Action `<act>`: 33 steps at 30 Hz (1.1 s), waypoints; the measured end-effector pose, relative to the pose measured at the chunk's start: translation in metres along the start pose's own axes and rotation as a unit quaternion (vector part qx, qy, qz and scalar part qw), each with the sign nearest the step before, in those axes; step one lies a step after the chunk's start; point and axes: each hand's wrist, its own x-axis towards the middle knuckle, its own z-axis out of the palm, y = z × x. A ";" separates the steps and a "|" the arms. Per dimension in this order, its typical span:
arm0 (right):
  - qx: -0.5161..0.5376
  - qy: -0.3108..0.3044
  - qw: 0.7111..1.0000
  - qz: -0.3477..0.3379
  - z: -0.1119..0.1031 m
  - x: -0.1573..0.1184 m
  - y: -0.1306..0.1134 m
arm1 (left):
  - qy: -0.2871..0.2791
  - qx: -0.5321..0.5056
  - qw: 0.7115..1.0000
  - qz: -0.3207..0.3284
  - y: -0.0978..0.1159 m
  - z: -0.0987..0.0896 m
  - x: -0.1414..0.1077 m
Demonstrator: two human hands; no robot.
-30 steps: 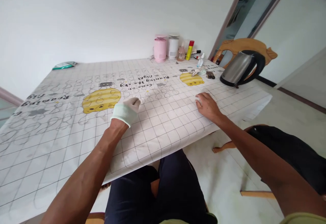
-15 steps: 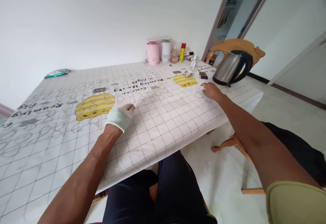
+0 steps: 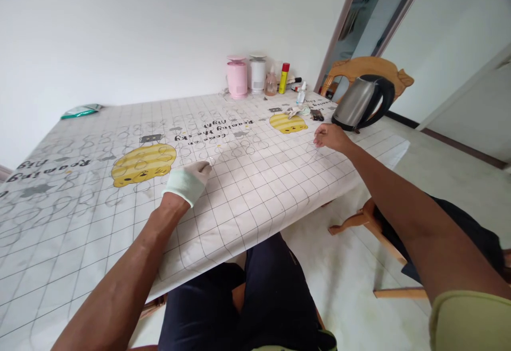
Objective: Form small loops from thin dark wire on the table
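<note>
Yellow-striped bears, white gridded tablecloth (image 3: 255, 191)

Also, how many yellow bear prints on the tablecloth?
2: left print left of the gloved left hand, right print beyond and left of the right hand. Others may be hidden or out of frame.

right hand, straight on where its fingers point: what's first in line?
Probably the thin loops on the tablecloth, to its left, if the right hand skims low. Its height is hard to judge; higher up looks free.

Thin, faint loops (image 3: 62, 202), many overlapping, lying flat across a white grid-patterned tablecloth (image 3: 247, 202), some near the gloved left hand (image 3: 196, 174)
</note>
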 end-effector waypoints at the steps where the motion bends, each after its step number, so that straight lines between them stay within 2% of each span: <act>1: 0.035 -0.018 0.999 0.008 -0.001 -0.005 -0.007 | -0.001 -0.004 1.000 0.001 0.001 0.001 0.000; 4: 0.086 -0.053 0.995 -0.005 0.001 -0.020 -0.033 | -0.003 -0.022 1.000 0.007 0.005 0.004 -0.001; 7: 0.136 -0.063 0.988 -0.026 0.009 -0.035 -0.066 | 0.000 -0.054 0.999 0.010 0.009 0.007 -0.002; 13: 0.258 -0.119 0.958 -0.042 0.040 -0.063 -0.133 | 0.020 -0.139 0.989 0.045 0.017 0.011 -0.009; 17: 0.301 -0.189 0.932 -0.066 0.065 -0.080 -0.173 | -0.006 -0.276 0.957 0.093 0.020 0.016 -0.010; 21: 0.340 -0.249 0.903 -0.078 0.092 -0.094 -0.206 | -0.023 -0.351 0.926 0.135 0.017 0.021 -0.006; 25: 0.363 -0.277 0.886 -0.078 0.115 -0.104 -0.230 | -0.078 -0.466 0.870 0.141 0.013 0.019 -0.005; 28: 0.370 -0.284 0.881 -0.081 0.126 -0.109 -0.240 | -0.092 -0.516 0.843 0.118 0.011 0.011 -0.009; 31: 0.374 -0.277 0.882 -0.077 0.131 -0.110 -0.243 | -0.081 -0.519 0.845 0.105 0.011 0.002 -0.013; 33: 0.377 -0.267 0.883 -0.077 0.132 -0.110 -0.241 | -0.058 -0.482 0.870 0.084 0.012 -0.002 -0.015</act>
